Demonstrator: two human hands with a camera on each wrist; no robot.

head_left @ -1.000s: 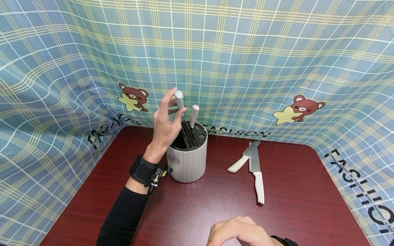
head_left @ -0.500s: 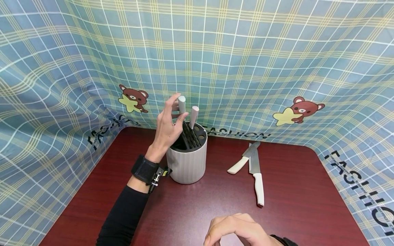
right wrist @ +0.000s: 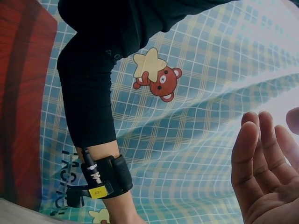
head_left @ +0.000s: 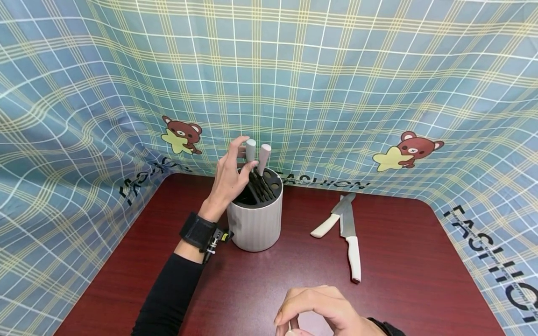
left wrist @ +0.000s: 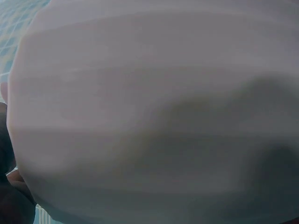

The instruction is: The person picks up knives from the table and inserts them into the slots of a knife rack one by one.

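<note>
In the head view, my left hand (head_left: 229, 179) pinches the pale handle of a knife (head_left: 250, 150) between thumb and fingers. The handle stands nearly upright over the slots of a round, ribbed, light grey knife block (head_left: 255, 228); its blade is hidden. Just right of it, a second pale handle (head_left: 264, 159) sticks up from the block. The block's wall (left wrist: 117, 93) fills most of the left wrist view. My right hand (head_left: 321, 308) hovers low at the front, fingers loosely curved with nothing in them; the right wrist view shows its relaxed fingers (right wrist: 245, 154).
To the block's right, a shorter white-handled knife (head_left: 325, 226) lies with its blade crossing a longer one (head_left: 354, 259) on the dark red table (head_left: 269, 275). Plaid cloth (head_left: 336, 93) with bear prints rises behind the table and at both sides.
My left hand has moved down and slightly right, lowering the knife further into the block beside the other handle. My right hand has shifted slightly left and up.
</note>
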